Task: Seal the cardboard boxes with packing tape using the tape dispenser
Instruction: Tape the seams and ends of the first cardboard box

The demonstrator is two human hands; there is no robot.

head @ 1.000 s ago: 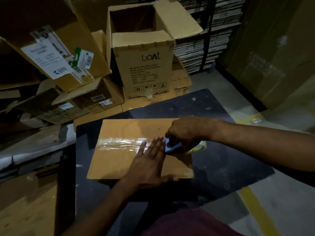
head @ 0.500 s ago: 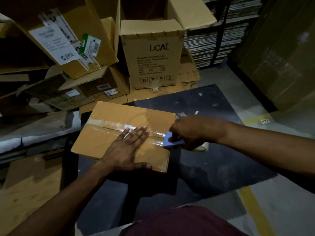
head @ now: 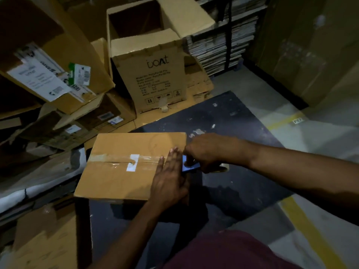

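I see the cardboard box (head: 124, 166) lying flat on the dark tabletop (head: 242, 177), its top seam covered by a strip of clear packing tape (head: 116, 159) that runs from the left edge toward the right edge. My left hand (head: 169, 181) lies flat on the box's right end, fingers (head: 171, 158) straight and together, pressing the tape down just short of the edge. My right hand (head: 206, 152) is curled round the blue tape dispenser (head: 189, 167), which sits right at the box's right edge, touching the left fingertips; the tape roll (head: 221, 168) pokes out under the wrist. The box's near left corner overhangs the tabletop's left edge. To the right of the dispenser the tabletop runs on bare. Behind it stands an open printed carton (head: 155, 74), with stacked cartons (head: 54, 65) crowding the left.
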